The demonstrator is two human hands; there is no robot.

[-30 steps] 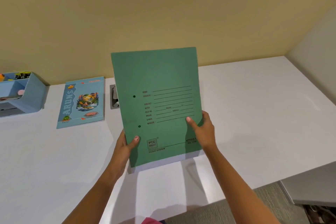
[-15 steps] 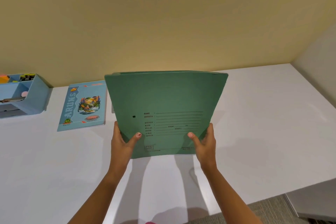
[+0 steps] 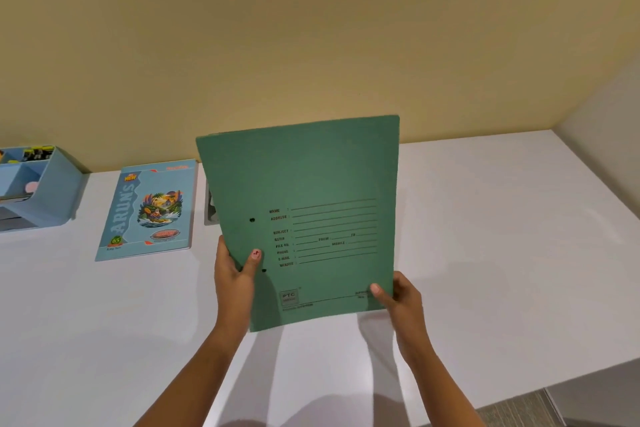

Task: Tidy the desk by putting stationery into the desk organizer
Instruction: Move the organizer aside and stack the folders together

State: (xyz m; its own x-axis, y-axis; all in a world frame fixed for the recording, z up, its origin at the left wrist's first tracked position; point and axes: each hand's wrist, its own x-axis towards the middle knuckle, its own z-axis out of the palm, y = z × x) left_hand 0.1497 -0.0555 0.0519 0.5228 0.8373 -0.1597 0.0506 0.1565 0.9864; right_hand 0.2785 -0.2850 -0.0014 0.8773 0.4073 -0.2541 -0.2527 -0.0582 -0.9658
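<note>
A green file folder (image 3: 311,184) with printed name and address lines is held upright above the white desk (image 3: 485,236), its front facing me. My left hand (image 3: 233,274) grips its left edge, thumb on the front cover. My right hand (image 3: 403,298) pinches its lower right corner, thumb on the front. A light blue desk organizer (image 3: 52,198) stands at the far left against the wall, with small items in its top compartments. A blue notebook (image 3: 149,210) lies flat between the organizer and the folder.
A grey cable port (image 3: 209,208) set in the desk shows just behind the folder's left edge. A beige wall (image 3: 311,45) runs along the back, and a grey side panel (image 3: 606,135) closes the right. The desk's front edge drops to carpet at lower right.
The folder was tipped back flatter half a second ago and now stands upright again, raised higher. Both hands moved with it, the left sliding up the left edge.
</note>
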